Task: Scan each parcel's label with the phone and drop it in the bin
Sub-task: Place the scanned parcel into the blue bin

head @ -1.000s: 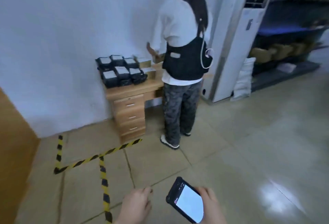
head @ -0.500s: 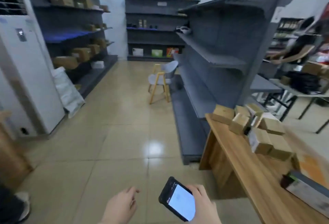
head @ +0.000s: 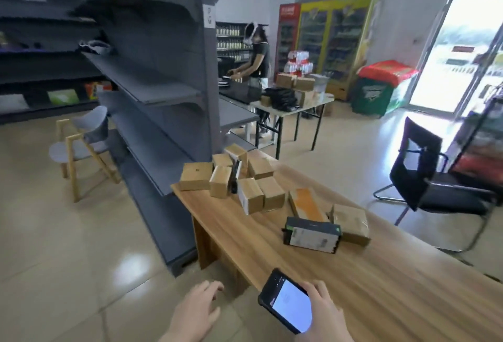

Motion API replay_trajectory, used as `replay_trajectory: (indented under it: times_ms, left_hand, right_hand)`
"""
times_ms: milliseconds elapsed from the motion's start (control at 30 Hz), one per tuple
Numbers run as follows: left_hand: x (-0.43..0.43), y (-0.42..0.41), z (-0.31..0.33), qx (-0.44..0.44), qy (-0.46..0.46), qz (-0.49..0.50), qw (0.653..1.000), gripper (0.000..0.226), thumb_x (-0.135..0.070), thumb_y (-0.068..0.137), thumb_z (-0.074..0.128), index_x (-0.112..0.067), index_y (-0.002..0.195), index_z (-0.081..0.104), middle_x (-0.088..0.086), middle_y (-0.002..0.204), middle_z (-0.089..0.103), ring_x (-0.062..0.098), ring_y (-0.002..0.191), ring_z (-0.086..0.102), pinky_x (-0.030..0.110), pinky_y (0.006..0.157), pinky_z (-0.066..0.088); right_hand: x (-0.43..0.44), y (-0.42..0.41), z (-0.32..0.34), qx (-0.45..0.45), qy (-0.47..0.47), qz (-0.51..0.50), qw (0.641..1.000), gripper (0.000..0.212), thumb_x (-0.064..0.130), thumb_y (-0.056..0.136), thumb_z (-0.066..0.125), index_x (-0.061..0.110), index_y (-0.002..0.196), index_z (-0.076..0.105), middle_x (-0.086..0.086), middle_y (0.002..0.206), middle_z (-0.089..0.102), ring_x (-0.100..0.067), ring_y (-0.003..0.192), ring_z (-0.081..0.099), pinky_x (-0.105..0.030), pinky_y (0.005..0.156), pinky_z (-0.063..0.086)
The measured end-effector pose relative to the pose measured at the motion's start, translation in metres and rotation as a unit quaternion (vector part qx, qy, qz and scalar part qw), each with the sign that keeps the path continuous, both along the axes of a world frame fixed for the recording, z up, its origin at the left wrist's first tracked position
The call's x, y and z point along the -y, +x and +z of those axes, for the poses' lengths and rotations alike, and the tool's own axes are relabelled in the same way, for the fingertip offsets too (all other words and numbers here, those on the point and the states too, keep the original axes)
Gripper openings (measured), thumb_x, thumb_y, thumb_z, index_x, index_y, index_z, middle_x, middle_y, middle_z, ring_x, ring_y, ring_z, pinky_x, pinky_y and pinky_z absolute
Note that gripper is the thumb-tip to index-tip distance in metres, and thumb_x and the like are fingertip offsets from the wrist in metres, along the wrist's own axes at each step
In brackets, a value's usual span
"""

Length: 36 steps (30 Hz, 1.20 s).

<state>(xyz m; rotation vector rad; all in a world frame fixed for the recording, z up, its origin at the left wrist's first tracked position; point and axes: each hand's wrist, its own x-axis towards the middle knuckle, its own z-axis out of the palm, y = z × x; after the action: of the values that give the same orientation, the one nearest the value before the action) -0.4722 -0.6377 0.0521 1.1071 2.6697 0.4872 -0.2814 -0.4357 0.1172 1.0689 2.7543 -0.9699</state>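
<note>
My right hand (head: 325,311) grips a black phone (head: 289,303) with a lit white screen, low over the near edge of a wooden table (head: 381,281). My left hand (head: 197,311) hangs empty beside it over the floor, fingers loosely curled. Several brown cardboard parcels (head: 250,198) are clustered at the table's far end. A black and green box with a white label (head: 311,235) lies closer, next to a brown parcel (head: 351,223) and an orange flat box (head: 306,203). No bin is in sight.
Grey metal shelving (head: 152,91) stands left of the table. A wooden chair (head: 81,148) is further left, a black office chair (head: 427,178) to the right. A person works at a folding table (head: 294,107) with more parcels at the back.
My view has swung right, from a person at a wooden desk, past the shelving, onto the parcel table. The phone stays in my right hand, now over the table's edge.
</note>
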Motion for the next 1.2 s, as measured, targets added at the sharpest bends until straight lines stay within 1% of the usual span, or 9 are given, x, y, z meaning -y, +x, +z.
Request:
replay_trajectory:
  times_ms: [200,333,467,600,767,833,900,1067,1200]
  left_hand:
    - [-0.106,-0.001,0.0,0.019,0.006,-0.091,0.996,0.038,-0.039,0.09,0.052,-0.04,0.128,0.046,-0.018,0.115,0.045,0.0,0.108,0.047,0.018,0.077,0.044]
    - [-0.163,-0.005,-0.001,0.029,-0.002,-0.137,0.99,0.035,-0.037,0.093,0.054,-0.035,0.127,0.048,-0.016,0.12,0.039,0.003,0.102,0.045,0.018,0.071,0.044]
    - [-0.217,-0.018,-0.007,0.031,0.024,-0.165,0.986,0.036,-0.036,0.092,0.058,-0.034,0.127,0.048,-0.015,0.132,0.033,0.002,0.116,0.039,0.017,0.089,0.045]
    - [-0.274,-0.042,-0.017,0.025,0.033,-0.185,0.982,0.047,-0.036,0.093,0.059,-0.032,0.137,0.043,-0.01,0.147,0.024,0.006,0.134,0.03,0.021,0.105,0.04]
    - [-0.335,-0.071,-0.029,0.004,-0.009,-0.207,0.978,0.059,-0.033,0.092,0.062,-0.032,0.144,0.035,-0.005,0.155,0.017,0.018,0.145,0.016,0.034,0.117,0.03]
    - [-0.351,-0.086,-0.034,0.025,-0.036,-0.22,0.974,0.06,-0.03,0.092,0.062,-0.035,0.144,0.034,-0.001,0.149,0.028,0.02,0.14,0.026,0.036,0.113,0.037]
    - [-0.359,-0.101,-0.036,0.058,-0.049,-0.256,0.964,0.059,-0.029,0.091,0.061,-0.039,0.142,0.032,-0.003,0.13,0.043,0.017,0.123,0.042,0.033,0.099,0.046]
    - [-0.362,-0.138,-0.043,0.118,-0.054,-0.337,0.933,0.055,-0.046,0.09,0.053,-0.05,0.141,0.032,-0.012,0.105,0.049,0.007,0.092,0.051,0.019,0.069,0.045]
    - [-0.356,-0.158,-0.053,0.155,-0.097,-0.352,0.918,0.05,-0.048,0.095,0.046,-0.047,0.144,0.033,-0.011,0.105,0.049,0.008,0.093,0.055,0.025,0.077,0.049]
  right_hand:
    - [-0.074,0.023,-0.002,0.01,-0.017,-0.071,0.997,0.095,0.037,0.068,0.077,0.031,0.145,0.022,0.01,0.141,0.024,-0.011,0.13,0.034,-0.037,0.108,0.033]
    - [-0.104,0.033,-0.009,0.014,-0.029,-0.114,0.993,0.102,0.042,0.064,0.081,0.031,0.146,0.022,0.009,0.142,0.024,-0.012,0.131,0.032,-0.037,0.107,0.034]
    - [-0.128,0.036,-0.022,0.008,-0.035,-0.151,0.988,0.101,0.049,0.063,0.078,0.032,0.145,0.021,0.01,0.14,0.024,-0.01,0.128,0.032,-0.035,0.101,0.035]
    - [-0.149,0.03,-0.035,0.003,-0.056,-0.209,0.976,0.106,0.06,0.053,0.074,0.037,0.143,0.023,0.013,0.136,0.026,-0.007,0.126,0.032,-0.032,0.093,0.034]
    - [-0.169,0.016,-0.047,0.034,-0.071,-0.271,0.959,0.106,0.048,0.05,0.074,0.036,0.143,0.022,0.015,0.131,0.025,-0.005,0.124,0.033,-0.032,0.096,0.035]
    - [-0.173,0.008,-0.051,0.045,-0.071,-0.281,0.956,0.104,0.046,0.048,0.07,0.039,0.14,0.024,0.018,0.124,0.024,-0.001,0.116,0.035,-0.03,0.092,0.035]
    - [-0.175,0.002,-0.054,0.06,-0.066,-0.285,0.954,0.101,0.045,0.046,0.067,0.041,0.138,0.026,0.02,0.119,0.024,0.002,0.109,0.035,-0.028,0.088,0.035]
    - [-0.182,-0.011,-0.061,0.083,-0.069,-0.302,0.947,0.103,0.043,0.047,0.071,0.038,0.14,0.027,0.02,0.124,0.024,-0.002,0.12,0.038,-0.029,0.089,0.036]
    - [-0.18,-0.017,-0.067,0.094,-0.072,-0.309,0.944,0.104,0.043,0.043,0.069,0.038,0.139,0.03,0.02,0.124,0.026,-0.001,0.12,0.042,-0.03,0.09,0.038]
